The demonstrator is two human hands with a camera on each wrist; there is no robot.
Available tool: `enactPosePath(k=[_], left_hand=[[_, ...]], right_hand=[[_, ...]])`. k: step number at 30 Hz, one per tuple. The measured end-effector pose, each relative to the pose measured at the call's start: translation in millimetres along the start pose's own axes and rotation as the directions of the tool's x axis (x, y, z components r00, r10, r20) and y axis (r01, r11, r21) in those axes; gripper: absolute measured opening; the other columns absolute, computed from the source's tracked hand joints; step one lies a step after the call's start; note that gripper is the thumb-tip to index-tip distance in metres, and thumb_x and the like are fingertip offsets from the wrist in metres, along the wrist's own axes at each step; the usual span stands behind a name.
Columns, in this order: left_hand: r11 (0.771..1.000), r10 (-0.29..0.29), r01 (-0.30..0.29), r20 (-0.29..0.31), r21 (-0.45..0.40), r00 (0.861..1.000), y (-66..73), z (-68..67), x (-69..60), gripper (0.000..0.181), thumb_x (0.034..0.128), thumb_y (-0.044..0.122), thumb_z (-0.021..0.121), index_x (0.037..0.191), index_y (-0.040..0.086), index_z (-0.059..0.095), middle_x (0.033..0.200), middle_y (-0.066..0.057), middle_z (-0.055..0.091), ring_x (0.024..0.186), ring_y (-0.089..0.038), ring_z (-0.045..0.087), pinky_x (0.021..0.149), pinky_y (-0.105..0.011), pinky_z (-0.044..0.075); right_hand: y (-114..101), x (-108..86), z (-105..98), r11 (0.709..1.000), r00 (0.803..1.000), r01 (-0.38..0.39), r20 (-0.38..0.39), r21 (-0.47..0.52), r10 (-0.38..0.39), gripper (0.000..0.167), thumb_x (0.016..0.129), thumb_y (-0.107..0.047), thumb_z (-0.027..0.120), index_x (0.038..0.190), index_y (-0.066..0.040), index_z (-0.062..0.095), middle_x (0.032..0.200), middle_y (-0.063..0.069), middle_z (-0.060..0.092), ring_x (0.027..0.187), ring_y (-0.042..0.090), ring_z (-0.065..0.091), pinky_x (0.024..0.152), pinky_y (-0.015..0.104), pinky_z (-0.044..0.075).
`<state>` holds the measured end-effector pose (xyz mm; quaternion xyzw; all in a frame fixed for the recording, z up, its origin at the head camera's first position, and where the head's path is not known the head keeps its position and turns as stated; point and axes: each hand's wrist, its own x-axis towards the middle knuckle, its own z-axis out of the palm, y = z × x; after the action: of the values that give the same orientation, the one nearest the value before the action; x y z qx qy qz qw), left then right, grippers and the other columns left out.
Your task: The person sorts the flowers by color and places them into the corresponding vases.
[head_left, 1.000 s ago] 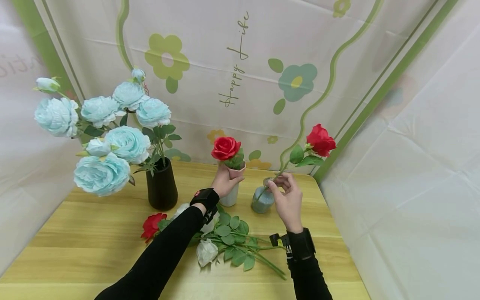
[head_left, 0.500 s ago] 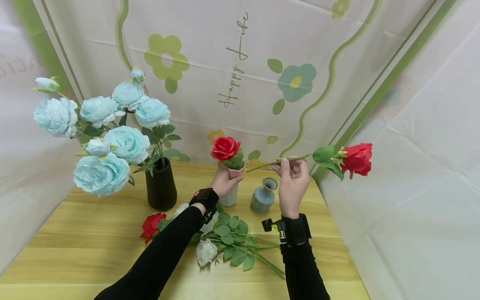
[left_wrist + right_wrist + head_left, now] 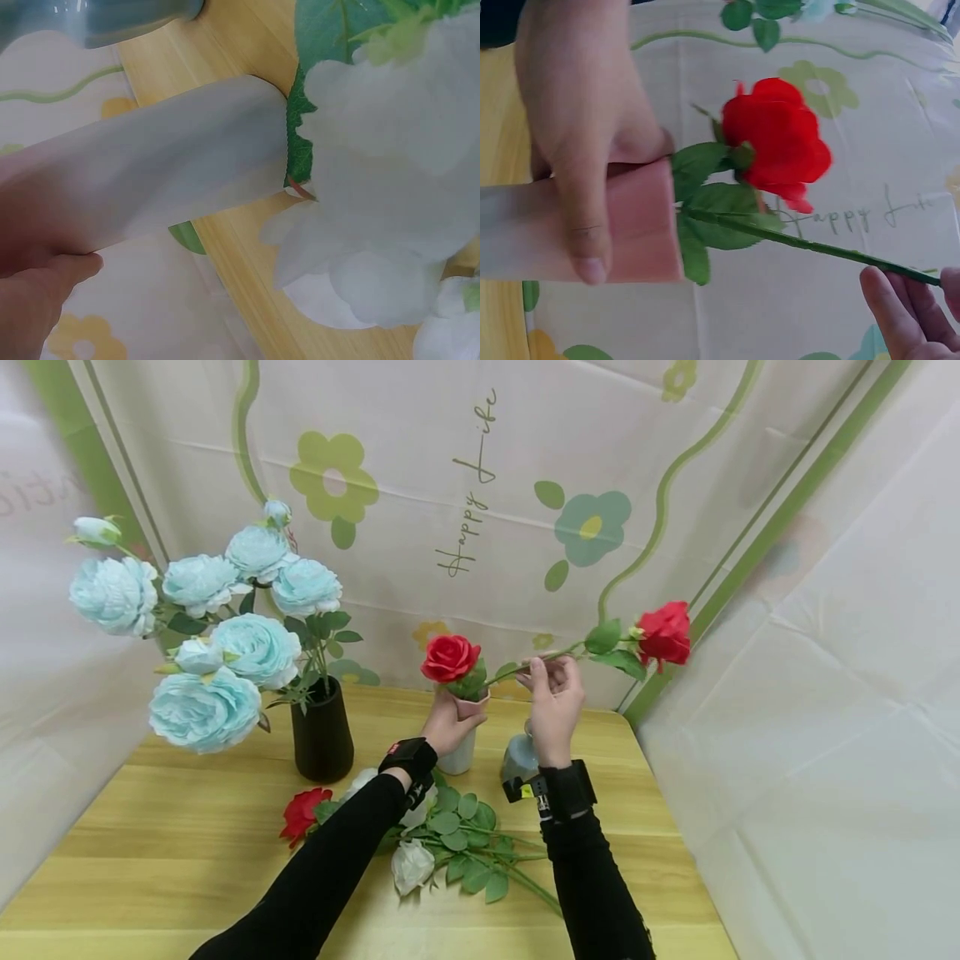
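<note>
My left hand (image 3: 447, 727) grips the upper part of a tall pink-and-white vase (image 3: 459, 756) standing on the table. A red rose (image 3: 452, 658) sits in that vase, its bloom just above the rim. With fingertips and thumb, my right hand (image 3: 557, 710) pinches the green stem of a second red rose (image 3: 663, 633), whose bloom points right. Seen from the right wrist, the low end of this stem (image 3: 817, 247) reaches the pink mouth (image 3: 649, 217) among the leaves; whether it is inside, I cannot tell. The right hand and wrist partly cover a small blue-grey vase (image 3: 516, 758).
A black vase (image 3: 322, 735) with several pale blue flowers (image 3: 255, 647) stands at the left. On the table in front lie white flowers (image 3: 413, 866), another red rose (image 3: 303, 814) and leafy stems (image 3: 480, 860), partly under the left arm. A printed cloth (image 3: 405, 527) hangs behind.
The right hand has lifted the rose out of the blue-grey vase, tilted it sideways, then moved it left to the pink-and-white vase. The left hand stays in place.
</note>
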<state>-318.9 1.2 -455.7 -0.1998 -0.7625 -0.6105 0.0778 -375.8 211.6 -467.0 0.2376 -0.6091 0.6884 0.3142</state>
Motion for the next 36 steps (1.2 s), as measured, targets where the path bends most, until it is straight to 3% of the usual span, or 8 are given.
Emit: enactPosePath(k=[2, 6, 7, 9, 16, 25, 31, 36], left_hand=[[1.000, 0.007, -0.007, -0.003, -0.005, 1.000, -0.1, 0.4, 0.3, 0.077, 0.0850, 0.000, 0.077, 0.146, 0.005, 0.030, 0.142, -0.013, 0.043, 0.130, -0.023, 0.044, 0.109, -0.038, 0.035], [0.999, 0.030, -0.030, -0.005, -0.020, 1.000, -0.7, 0.6, 0.9, 0.076, 0.0840, -0.003, 0.076, 0.146, 0.004, 0.032, 0.142, -0.014, 0.045, 0.129, -0.023, 0.046, 0.109, -0.038, 0.036], [0.999, 0.034, -0.034, -0.002, -0.025, 0.999, -0.8, 0.3, 0.9, 0.075, 0.0842, -0.003, 0.076, 0.145, 0.004, 0.033, 0.141, -0.013, 0.046, 0.129, -0.023, 0.046, 0.108, -0.038, 0.037], [0.998, 0.044, -0.044, 0.005, -0.039, 0.999, -1.3, 0.2, 1.0, 0.073, 0.0844, -0.004, 0.076, 0.145, 0.003, 0.035, 0.140, -0.014, 0.049, 0.127, -0.023, 0.049, 0.107, -0.038, 0.039], [0.996, -0.004, 0.007, 0.036, -0.085, 0.999, 0.0, 0.8, 0.5, 0.064, 0.0865, -0.006, 0.072, 0.142, 0.002, 0.040, 0.115, -0.016, 0.066, 0.103, -0.025, 0.066, 0.094, -0.038, 0.051], [0.993, 0.053, -0.050, 0.028, -0.105, 0.998, -4.3, 2.9, 0.9, 0.061, 0.0883, 0.000, 0.073, 0.140, 0.003, 0.041, 0.119, -0.014, 0.064, 0.104, -0.022, 0.066, 0.093, -0.035, 0.051], [0.987, 0.130, -0.129, 0.001, -0.097, 0.992, 5.6, 3.0, -6.4, 0.068, 0.0877, -0.005, 0.071, 0.141, 0.000, 0.030, 0.128, -0.017, 0.057, 0.116, -0.024, 0.059, 0.101, -0.038, 0.045], [0.978, 0.180, -0.184, -0.050, -0.099, 0.982, 31.1, -3.8, -10.2, 0.076, 0.0815, -0.015, 0.072, 0.143, -0.003, 0.028, 0.142, -0.021, 0.043, 0.134, -0.032, 0.040, 0.111, -0.042, 0.032]], right_hand=[[1.7, -1.0, 10.1, 0.999, 0.999, -0.033, 0.040, -0.022, 0.034, 0.029, 0.102, -0.014, 0.057, 0.129, -0.006, 0.051, 0.119, 0.020, 0.059, 0.105, 0.039, 0.061, 0.090, 0.045, 0.053], [-91.1, -0.1, 58.4, 0.984, 0.982, -0.111, 0.137, -0.141, 0.130, 0.023, 0.103, -0.015, 0.054, 0.118, 0.003, 0.054, 0.107, 0.024, 0.061, 0.098, 0.040, 0.063, 0.087, 0.041, 0.055], [-88.8, 0.3, 60.1, 0.980, 0.976, -0.100, 0.174, -0.174, 0.131, 0.021, 0.103, -0.013, 0.053, 0.117, 0.003, 0.054, 0.106, 0.023, 0.061, 0.097, 0.039, 0.063, 0.085, 0.041, 0.055], [-137.4, 2.0, 80.2, 0.954, 0.960, -0.097, 0.228, -0.284, 0.166, 0.019, 0.103, -0.010, 0.053, 0.113, 0.005, 0.056, 0.101, 0.025, 0.062, 0.094, 0.041, 0.063, 0.081, 0.042, 0.057], [-128.2, 2.3, 84.0, 0.828, 0.915, 0.021, 0.344, -0.560, 0.210, 0.013, 0.102, -0.006, 0.055, 0.111, -0.002, 0.064, 0.093, 0.012, 0.067, 0.085, 0.022, 0.064, 0.074, 0.035, 0.054], [-122.5, -3.5, 80.5, 0.773, 0.890, 0.124, 0.415, -0.622, 0.191, 0.013, 0.097, -0.002, 0.062, 0.105, 0.001, 0.071, 0.095, 0.013, 0.068, 0.089, 0.025, 0.064, 0.078, 0.035, 0.054], [-125.7, -16.6, 70.3, 0.715, 0.923, 0.162, 0.361, -0.680, 0.134, 0.011, 0.092, -0.002, 0.067, 0.100, 0.001, 0.073, 0.095, 0.013, 0.068, 0.091, 0.027, 0.063, 0.079, 0.037, 0.051], [-131.9, -33.5, 59.0, 0.725, 0.945, 0.132, 0.307, -0.676, 0.114, 0.006, 0.092, -0.002, 0.065, 0.094, 0.000, 0.071, 0.087, 0.010, 0.066, 0.078, 0.022, 0.063, 0.066, 0.031, 0.054]])
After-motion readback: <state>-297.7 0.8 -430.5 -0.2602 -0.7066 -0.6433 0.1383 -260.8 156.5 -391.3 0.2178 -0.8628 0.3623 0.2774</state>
